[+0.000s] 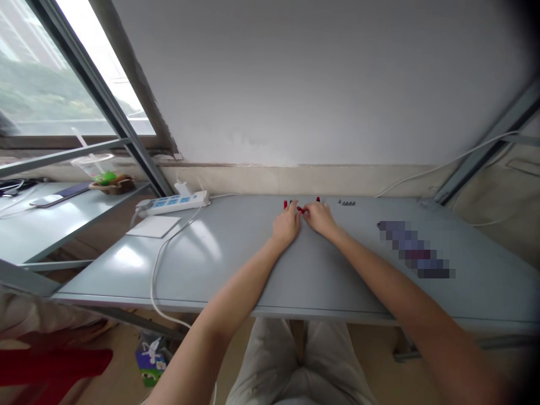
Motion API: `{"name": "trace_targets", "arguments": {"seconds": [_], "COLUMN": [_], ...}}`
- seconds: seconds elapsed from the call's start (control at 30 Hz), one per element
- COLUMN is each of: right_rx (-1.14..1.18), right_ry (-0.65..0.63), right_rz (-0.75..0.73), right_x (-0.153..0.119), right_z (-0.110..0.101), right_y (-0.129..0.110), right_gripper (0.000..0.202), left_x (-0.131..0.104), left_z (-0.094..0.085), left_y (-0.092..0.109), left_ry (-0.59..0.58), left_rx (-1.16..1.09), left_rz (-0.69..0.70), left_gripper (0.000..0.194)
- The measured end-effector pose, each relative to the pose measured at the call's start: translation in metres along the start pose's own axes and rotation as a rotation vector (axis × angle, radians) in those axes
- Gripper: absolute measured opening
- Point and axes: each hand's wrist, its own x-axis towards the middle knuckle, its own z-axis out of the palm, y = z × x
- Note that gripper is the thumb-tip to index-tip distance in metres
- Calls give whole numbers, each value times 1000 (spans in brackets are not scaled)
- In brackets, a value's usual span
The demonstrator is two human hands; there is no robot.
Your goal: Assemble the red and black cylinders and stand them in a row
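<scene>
Both my hands are near the back of the grey table [236,270]. My left hand [287,226] rests beside a small upright red piece [285,205], its fingers bent; whether it holds anything is too small to tell. The fingers of my right hand [319,218] are pinched on a small red piece [301,210], which lies between the two hands. Just behind my right hand stands another small dark red piece [318,199]. A short row of small dark metal pieces [348,203] lies to its right.
At the left are a white power strip [175,203], a white flat sheet [154,226] and a white cable [162,253]. A pixelated long object [415,250] lies on the right. A plastic cup [95,163] sits on the left shelf; another person's arm [42,312] shows below.
</scene>
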Motion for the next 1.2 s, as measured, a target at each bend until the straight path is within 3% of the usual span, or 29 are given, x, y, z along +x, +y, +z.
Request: {"name": "trace_targets", "arguments": {"seconds": [0.1, 0.3, 0.6, 0.93, 1.07, 1.2], "right_rx": [-98, -114, -119, -35, -34, -10], "right_ry": [25, 37, 47, 56, 50, 37], "right_rz": [-108, -81, -3, -12, 48, 209], "right_x": [-14, -29, -31, -32, -31, -27], "right_z": [-8, -9, -13, -10, -11, -9], "right_y": [2, 12, 21, 18, 20, 30], "right_gripper": [21, 19, 15, 19, 17, 17], "left_x": [0, 1, 7, 11, 10, 11], "left_z": [2, 13, 21, 21, 19, 20], "left_y": [-2, -4, -4, -6, -4, -5], "left_ry": [-6, 10, 144, 114, 124, 162], "left_rx": [-35, -169, -415, -494, -517, -506], "left_rz": [46, 116, -28, -82, -98, -95], "left_gripper": [27, 20, 14, 11, 12, 16]}}
